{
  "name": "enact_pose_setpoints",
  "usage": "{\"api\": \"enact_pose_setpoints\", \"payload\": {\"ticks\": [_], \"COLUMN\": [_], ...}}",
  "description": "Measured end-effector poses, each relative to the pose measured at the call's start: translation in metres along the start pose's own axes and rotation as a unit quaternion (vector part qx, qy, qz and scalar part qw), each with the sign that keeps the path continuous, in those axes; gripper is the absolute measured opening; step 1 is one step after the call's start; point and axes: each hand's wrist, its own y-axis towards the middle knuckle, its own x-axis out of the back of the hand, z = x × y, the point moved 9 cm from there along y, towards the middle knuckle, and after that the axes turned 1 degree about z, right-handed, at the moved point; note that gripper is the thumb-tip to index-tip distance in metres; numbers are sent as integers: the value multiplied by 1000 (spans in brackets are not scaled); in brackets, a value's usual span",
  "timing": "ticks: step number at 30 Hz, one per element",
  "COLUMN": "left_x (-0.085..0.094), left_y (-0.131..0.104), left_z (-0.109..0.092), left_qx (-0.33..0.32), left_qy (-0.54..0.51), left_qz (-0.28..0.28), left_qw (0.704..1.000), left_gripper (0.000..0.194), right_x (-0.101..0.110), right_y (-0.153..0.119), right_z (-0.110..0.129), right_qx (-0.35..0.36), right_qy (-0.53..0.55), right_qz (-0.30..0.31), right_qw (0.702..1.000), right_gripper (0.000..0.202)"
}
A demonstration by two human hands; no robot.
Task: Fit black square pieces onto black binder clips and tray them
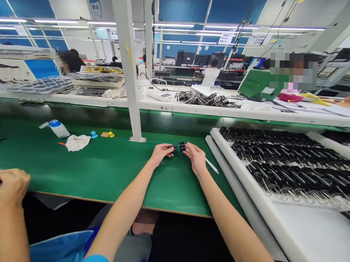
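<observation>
Above the green mat (117,175), my left hand (161,153) pinches a small black part (173,148). Facing it, a short gap away, my right hand (195,155) grips a black binder clip (182,146) by its wire handles. The two black items appear apart, both held over the mat near its back. A white pen-like stick (212,165) lies on the mat just right of my right hand. Further right, a white foam tray (310,229) holds rows of black parts with clips (289,174).
A white post (131,67) rises behind my hands. Left on the mat are a blue-capped bottle (59,129), a white cloth (77,142) and small yellow and blue pieces (111,134). Another person's hand (8,189) is at the far left. A shelf (193,108) crosses behind.
</observation>
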Motion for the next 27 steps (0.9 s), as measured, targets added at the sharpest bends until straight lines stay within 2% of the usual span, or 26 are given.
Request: {"api": "enact_pose_setpoints", "payload": {"ticks": [5, 13, 21, 27], "left_x": [-3, -10, -19, -18], "left_y": [1, -1, -3, -2], "left_z": [3, -1, 5, 8], "left_qx": [22, 40, 43, 43], "left_qy": [-49, -75, -51, -41], "left_qz": [8, 12, 33, 32], "left_qw": [999, 996, 997, 998], "left_gripper": [51, 53, 54, 54], "right_x": [7, 18, 9, 8], "right_y": [5, 10, 8, 5], "right_z": [-18, -19, -18, -16], "right_qx": [-12, -7, -3, 12], "right_qy": [15, 54, 24, 1], "right_qz": [-3, -38, -8, -10], "right_qw": [1000, 998, 1000, 1000], "right_gripper": [52, 49, 51, 52]}}
